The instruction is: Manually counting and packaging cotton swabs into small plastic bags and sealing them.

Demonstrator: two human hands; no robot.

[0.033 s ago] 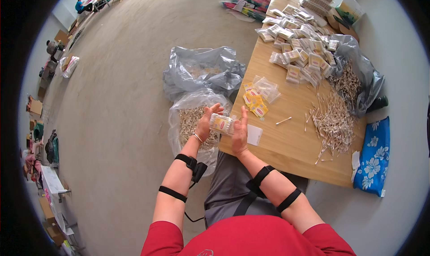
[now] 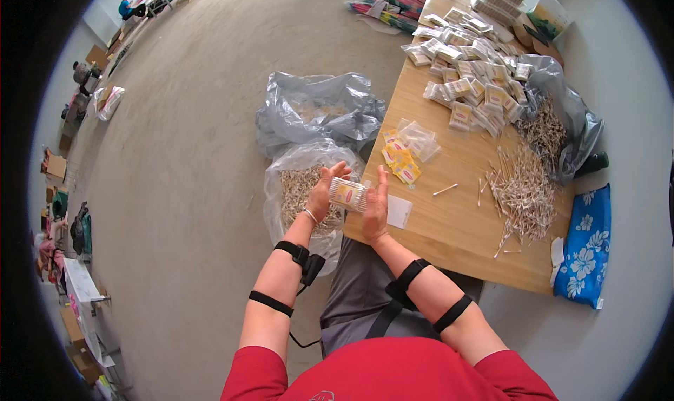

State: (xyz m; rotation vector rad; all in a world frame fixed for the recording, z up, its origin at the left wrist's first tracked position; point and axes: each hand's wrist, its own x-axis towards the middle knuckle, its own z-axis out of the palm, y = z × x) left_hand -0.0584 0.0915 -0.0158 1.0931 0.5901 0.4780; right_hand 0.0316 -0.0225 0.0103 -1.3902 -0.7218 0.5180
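A small clear packet of cotton swabs (image 2: pixel 349 194) with a yellow label is pressed between my two palms, just off the near left corner of the wooden table (image 2: pixel 449 225). My left hand (image 2: pixel 324 190) holds its left end, fingers spread upward. My right hand (image 2: pixel 375 203) holds its right end, fingers straight. Both hands hover over an open clear bag of loose swabs (image 2: pixel 298 190) on the floor. A white card (image 2: pixel 399 211) lies on the table by my right hand.
Yellow labels and clear empty bags (image 2: pixel 407 152) lie on the table, a loose swab pile (image 2: pixel 519 190) to the right, several filled packets (image 2: pixel 470 85) farther back. A grey plastic bag (image 2: pixel 316 109) sits on the floor. A blue flowered cloth (image 2: pixel 583 250) hangs at the table's right end.
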